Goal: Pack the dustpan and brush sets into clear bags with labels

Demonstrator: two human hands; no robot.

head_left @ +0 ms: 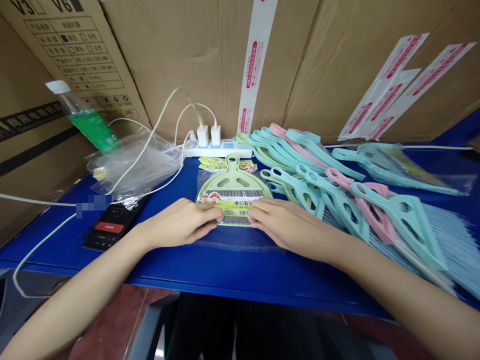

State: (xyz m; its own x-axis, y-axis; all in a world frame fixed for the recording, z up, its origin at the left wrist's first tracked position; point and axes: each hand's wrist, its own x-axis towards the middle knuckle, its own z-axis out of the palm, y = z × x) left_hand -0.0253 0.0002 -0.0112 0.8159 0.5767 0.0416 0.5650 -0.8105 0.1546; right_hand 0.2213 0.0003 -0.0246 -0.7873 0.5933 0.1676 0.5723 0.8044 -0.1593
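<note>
A pale green dustpan and brush set (pixel 233 180) lies flat in a clear plastic bag in front of me, its handle loop pointing away. A yellow-green printed label card (pixel 236 204) covers part of the grey bristles. My left hand (pixel 187 220) is closed at the set's lower left side, thumb and fingers together at the label's edge. On the other side my right hand (pixel 279 222) is closed in the same way, its fingertips over the label's right end. The bag's loose plastic spreads below both hands on the blue table.
Blue, green and pink dustpans (pixel 300 150) are stacked at the back right, with several brushes (pixel 405 220) before them. A bagged blue dustpan (pixel 397 165) lies far right. Left are clear bags (pixel 138 160), a green-labelled bottle (pixel 90 122), a phone (pixel 112 225) and cables by a power strip (pixel 225 148).
</note>
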